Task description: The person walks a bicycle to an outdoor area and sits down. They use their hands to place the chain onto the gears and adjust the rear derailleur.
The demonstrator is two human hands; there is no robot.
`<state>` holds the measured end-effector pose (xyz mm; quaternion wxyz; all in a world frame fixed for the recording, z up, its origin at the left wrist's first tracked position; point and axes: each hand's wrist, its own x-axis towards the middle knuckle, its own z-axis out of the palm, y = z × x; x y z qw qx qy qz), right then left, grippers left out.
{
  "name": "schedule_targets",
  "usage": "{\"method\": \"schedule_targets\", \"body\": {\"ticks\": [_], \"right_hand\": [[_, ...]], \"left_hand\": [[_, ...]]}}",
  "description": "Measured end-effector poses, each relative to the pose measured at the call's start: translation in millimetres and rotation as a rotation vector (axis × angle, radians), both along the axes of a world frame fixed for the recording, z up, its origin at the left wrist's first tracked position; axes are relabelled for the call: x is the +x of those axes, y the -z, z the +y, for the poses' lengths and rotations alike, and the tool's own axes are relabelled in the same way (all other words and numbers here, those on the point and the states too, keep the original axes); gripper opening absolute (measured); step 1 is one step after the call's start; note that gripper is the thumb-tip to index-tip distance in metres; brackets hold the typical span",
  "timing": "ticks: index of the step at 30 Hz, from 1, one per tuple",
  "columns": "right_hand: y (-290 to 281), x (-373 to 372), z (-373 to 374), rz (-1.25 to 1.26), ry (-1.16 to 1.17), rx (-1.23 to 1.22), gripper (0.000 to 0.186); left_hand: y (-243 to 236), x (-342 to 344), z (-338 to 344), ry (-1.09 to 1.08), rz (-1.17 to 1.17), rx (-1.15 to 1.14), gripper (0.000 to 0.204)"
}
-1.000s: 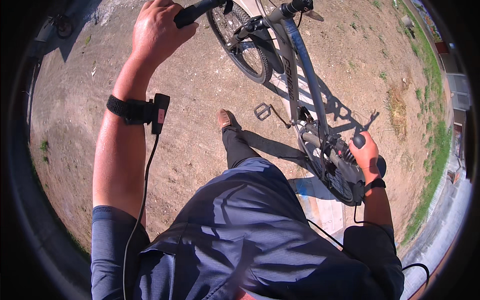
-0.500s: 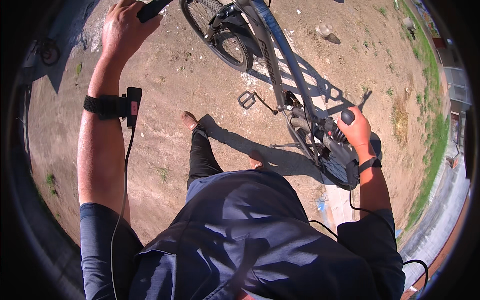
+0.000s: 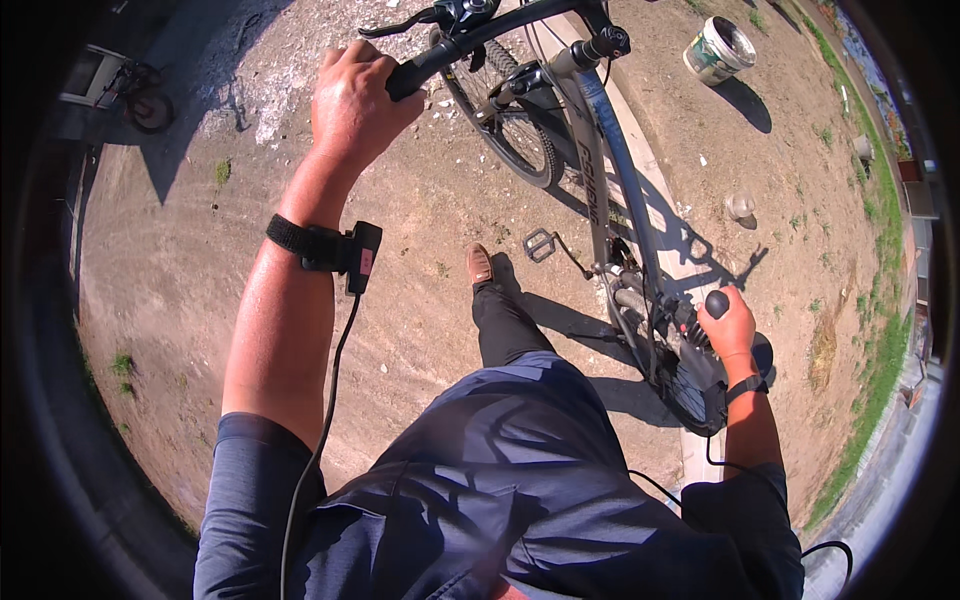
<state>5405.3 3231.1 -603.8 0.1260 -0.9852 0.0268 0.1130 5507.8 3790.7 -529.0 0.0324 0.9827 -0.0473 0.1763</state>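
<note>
A: Where is the bike (image 3: 622,170)? It stands on the dirt ahead of you and to your right, its front wheel (image 3: 546,165) farther off and its back wheel (image 3: 682,405) close to your right side.

B: And your left hand (image 3: 350,105)? Its fingers are curled round the black grip (image 3: 412,76) at one end of the handlebar (image 3: 525,16), beside the brake lever (image 3: 398,26).

A: Your right hand (image 3: 734,328) is closed on a black rounded end (image 3: 717,304) above the back of the bike; which part that is, I cannot tell.

B: A pedal (image 3: 540,245) sticks out toward you, near your brown shoe (image 3: 479,264).

A: Farther out, beyond the bike, a bucket (image 3: 703,62) stands upright on the dirt, well apart from your hands.
</note>
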Motion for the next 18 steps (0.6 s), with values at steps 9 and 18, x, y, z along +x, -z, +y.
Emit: {"method": "schedule_targets", "body": {"ticks": [9, 18], "right_hand": [[32, 156, 191, 0.027, -0.005, 0.018, 0.038], [54, 321, 382, 0.002, -0.012, 0.022, 0.039]], "left_hand": [[26, 163, 191, -0.011, 0.044, -0.125, 0.028], [45, 314, 380, -0.049, 0.015, -0.137, 0.026]]}}
